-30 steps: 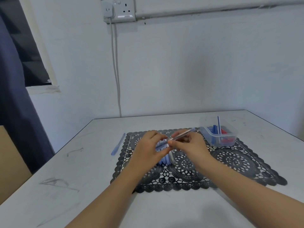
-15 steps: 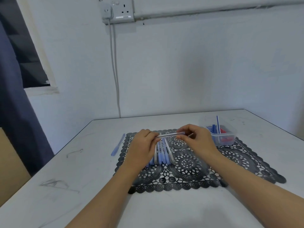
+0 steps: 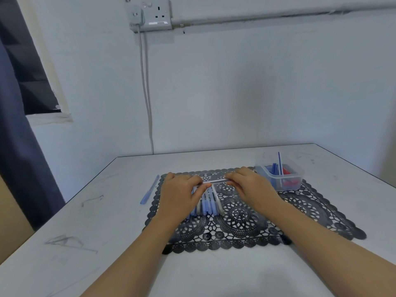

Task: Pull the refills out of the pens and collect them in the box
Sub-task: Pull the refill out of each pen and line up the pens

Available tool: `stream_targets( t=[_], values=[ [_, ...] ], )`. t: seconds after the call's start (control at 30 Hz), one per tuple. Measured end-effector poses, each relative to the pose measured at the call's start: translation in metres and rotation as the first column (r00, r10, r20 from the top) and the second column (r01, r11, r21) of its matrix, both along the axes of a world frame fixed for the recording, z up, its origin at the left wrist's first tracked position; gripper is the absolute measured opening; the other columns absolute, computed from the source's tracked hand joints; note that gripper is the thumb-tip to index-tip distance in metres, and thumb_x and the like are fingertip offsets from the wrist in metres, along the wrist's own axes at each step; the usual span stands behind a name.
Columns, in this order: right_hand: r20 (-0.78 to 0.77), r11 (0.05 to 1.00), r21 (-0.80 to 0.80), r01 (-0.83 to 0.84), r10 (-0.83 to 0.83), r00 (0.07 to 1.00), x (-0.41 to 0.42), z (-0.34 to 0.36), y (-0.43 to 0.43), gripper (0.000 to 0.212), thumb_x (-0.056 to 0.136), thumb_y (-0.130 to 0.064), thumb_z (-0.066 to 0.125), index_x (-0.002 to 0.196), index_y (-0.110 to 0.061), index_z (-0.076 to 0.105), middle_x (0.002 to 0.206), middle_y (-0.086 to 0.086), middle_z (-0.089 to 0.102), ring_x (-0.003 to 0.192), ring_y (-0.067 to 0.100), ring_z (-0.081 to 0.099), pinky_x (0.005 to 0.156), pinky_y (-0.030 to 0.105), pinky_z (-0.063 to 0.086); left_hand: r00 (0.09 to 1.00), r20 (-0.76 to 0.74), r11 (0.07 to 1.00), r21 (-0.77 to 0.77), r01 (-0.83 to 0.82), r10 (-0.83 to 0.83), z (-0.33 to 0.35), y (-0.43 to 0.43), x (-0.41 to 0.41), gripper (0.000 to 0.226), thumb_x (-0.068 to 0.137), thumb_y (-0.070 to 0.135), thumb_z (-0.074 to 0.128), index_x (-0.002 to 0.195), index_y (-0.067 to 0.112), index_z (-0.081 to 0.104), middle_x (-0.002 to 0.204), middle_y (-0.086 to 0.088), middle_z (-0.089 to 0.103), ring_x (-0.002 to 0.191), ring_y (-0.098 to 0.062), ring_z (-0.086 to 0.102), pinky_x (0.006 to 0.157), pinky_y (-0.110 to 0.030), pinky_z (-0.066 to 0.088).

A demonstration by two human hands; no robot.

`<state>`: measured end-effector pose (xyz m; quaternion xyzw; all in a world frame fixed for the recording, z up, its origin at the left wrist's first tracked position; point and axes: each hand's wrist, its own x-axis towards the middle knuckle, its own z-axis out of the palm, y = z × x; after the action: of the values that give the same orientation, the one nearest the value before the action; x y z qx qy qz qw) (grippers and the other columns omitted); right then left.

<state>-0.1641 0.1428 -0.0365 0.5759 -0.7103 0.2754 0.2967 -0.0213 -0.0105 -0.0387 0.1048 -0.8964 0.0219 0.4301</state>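
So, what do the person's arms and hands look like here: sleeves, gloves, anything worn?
Both bare. The left hand and right hand have no gloves, and no watch, bracelet or ring shows. Both forearms are uncovered to the frame's edge; no sleeve is in view.

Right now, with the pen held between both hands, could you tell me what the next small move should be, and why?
Probably draw the right hand away toward the box while the left hand holds the pen steady: each hand pinches one end, and no refill has come out yet.
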Motion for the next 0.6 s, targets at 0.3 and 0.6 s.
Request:
stream_targets(
  t=[0.3,0.6],
  values=[
    [-0.129,1.000,-0.014,0.009,-0.011,0.992,0.0031,0.0005,0.0006,0.028,0.050,-0.001,0.086,0.070,-0.015,0.072,0.062,-0.004,0.064,0.056,0.013,0.060,0.048,0.016,0.044,0.973,0.222,0.996,0.044,-0.079,0.067,-0.0003,0.0068,0.0010,0.048,0.095,0.051,0.032,0.054,0.024,0.033,0.040,0.008,0.031,0.040,-0.011,0.037,0.064,-0.026,0.032],
    [-0.121,0.999,-0.039,-0.014,0.009,0.993,0.0038,-0.0019,-0.0001,0.024,0.060,-0.002,0.082,0.080,-0.012,0.073,0.068,-0.001,0.067,0.064,0.017,0.062,0.051,0.024,0.053,0.965,0.262,0.984,0.158,-0.079,0.035,0.0021,0.0069,0.0034,0.048,0.094,0.051,0.031,0.056,0.023,0.042,0.043,0.008,0.042,0.046,-0.007,0.046,0.051,-0.018,0.028]
  ],
)
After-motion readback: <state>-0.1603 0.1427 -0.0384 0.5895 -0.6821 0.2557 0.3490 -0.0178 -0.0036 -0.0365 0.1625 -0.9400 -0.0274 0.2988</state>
